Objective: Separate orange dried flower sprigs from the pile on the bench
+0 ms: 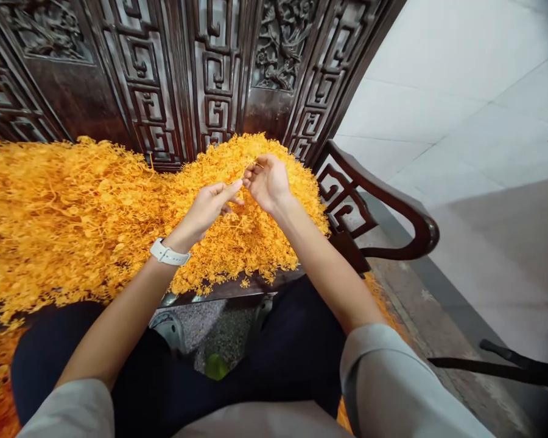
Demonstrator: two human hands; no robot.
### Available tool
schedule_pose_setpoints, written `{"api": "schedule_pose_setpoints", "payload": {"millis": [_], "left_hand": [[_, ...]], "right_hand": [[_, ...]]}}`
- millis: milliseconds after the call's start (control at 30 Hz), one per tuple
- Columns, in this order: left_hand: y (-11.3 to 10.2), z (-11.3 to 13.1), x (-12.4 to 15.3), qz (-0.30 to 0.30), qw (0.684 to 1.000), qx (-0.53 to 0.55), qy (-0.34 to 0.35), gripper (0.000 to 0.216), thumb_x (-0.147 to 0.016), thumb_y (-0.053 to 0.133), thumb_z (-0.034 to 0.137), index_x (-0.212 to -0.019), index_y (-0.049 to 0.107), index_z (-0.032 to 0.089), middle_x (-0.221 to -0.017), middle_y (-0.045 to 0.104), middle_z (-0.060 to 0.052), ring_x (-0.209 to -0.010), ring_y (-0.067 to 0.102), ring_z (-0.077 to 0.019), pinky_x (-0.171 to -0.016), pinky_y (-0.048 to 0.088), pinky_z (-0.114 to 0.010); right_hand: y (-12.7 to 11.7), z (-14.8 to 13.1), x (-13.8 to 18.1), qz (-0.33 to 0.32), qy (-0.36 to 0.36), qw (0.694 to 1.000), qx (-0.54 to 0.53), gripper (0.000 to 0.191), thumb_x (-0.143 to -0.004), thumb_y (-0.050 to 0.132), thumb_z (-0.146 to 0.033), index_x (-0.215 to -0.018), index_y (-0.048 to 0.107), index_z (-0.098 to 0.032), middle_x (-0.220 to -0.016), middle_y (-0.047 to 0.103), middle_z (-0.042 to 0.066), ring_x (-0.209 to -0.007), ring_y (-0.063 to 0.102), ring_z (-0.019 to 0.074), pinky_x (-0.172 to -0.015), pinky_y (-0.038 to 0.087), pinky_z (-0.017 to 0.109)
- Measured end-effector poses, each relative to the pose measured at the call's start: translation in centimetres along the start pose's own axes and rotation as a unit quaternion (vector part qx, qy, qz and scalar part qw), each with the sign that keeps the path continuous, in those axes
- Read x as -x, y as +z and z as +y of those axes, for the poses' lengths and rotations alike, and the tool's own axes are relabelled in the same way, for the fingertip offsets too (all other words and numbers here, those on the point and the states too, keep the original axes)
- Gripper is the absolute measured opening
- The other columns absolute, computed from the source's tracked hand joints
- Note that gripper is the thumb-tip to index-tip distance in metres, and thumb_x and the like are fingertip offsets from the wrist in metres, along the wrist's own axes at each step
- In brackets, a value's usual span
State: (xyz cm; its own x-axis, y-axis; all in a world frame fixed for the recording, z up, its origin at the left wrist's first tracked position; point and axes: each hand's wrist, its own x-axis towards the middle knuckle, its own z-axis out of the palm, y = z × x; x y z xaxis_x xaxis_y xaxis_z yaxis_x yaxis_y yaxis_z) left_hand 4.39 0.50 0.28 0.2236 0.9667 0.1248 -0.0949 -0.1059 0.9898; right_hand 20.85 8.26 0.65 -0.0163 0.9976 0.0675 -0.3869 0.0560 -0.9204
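Observation:
A large heap of orange plastic flower-like pieces (237, 243) covers the seat of a dark carved wooden bench. Over its right part, my two hands meet at the fingertips. My left hand (217, 204), a white watch band (170, 252) on its wrist, points right with thumb and forefinger together; whatever they pinch is too small to make out. My right hand (268, 181) is turned palm up, its fingers curled in and its thumb pressed toward them. A thin orange piece (259, 164) shows at these fingertips, partly hidden.
Behind the heap rises the bench's carved lattice back (217, 79). A curved wooden armrest (393, 213) stands at the right, beside a pale tiled wall (456, 103). More orange pieces (0, 377) lie at lower left. Something green (216, 366) is on the floor between my legs.

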Motion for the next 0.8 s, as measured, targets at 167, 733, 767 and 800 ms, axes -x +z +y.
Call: {"api": "schedule_pose_setpoints", "payload": {"millis": [167, 733, 767, 800], "left_hand": [[0.3, -0.3, 0.1, 0.026, 0.980, -0.151, 0.129, 0.052, -0.097, 0.064, 0.058, -0.060, 0.064, 0.022, -0.053, 0.054, 0.000, -0.053, 0.049, -0.0131, -0.056, 0.036, -0.030], [-8.6, 4.3, 1.2, 0.292, 0.853, -0.341, 0.265, 0.039, -0.096, 0.069, 0.037, -0.060, 0.063, 0.023, -0.054, 0.039, 0.000, -0.060, 0.034, -0.0165, -0.062, 0.029, -0.034], [-9.7, 4.6, 1.2, 0.300, 0.857, -0.329, 0.259, 0.041, -0.097, 0.068, 0.041, -0.060, 0.063, 0.022, -0.054, 0.037, 0.001, -0.058, 0.031, -0.0150, -0.060, 0.027, -0.033], [-10.5, 4.7, 1.2, 0.294, 0.869, -0.309, 0.251, 0.044, -0.098, 0.067, 0.046, -0.061, 0.063, 0.022, -0.053, 0.035, 0.001, -0.055, 0.029, -0.0139, -0.058, 0.026, -0.033]], "right_hand": [[0.7, 0.7, 0.5, -0.001, -0.058, 0.994, 0.092, 0.066, -0.089, 0.038, -0.090, -0.095, 0.052, -0.025, -0.074, 0.054, 0.000, -0.064, 0.057, 0.0158, -0.059, 0.048, 0.032], [-6.6, -4.3, -4.3, 0.200, -0.239, 0.932, 0.184, 0.076, -0.077, 0.024, -0.103, -0.072, 0.032, -0.028, -0.058, 0.038, -0.007, -0.047, 0.025, 0.0091, -0.042, 0.021, 0.029], [-7.1, -5.2, -4.3, 0.161, -0.239, 0.933, 0.214, 0.074, -0.081, 0.027, -0.100, -0.074, 0.039, -0.027, -0.060, 0.044, -0.005, -0.047, 0.034, 0.0099, -0.043, 0.027, 0.028], [-7.3, -5.9, -4.0, 0.131, -0.239, 0.933, 0.234, 0.072, -0.085, 0.033, -0.097, -0.077, 0.046, -0.026, -0.064, 0.049, -0.004, -0.049, 0.042, 0.0108, -0.045, 0.032, 0.028]]}}
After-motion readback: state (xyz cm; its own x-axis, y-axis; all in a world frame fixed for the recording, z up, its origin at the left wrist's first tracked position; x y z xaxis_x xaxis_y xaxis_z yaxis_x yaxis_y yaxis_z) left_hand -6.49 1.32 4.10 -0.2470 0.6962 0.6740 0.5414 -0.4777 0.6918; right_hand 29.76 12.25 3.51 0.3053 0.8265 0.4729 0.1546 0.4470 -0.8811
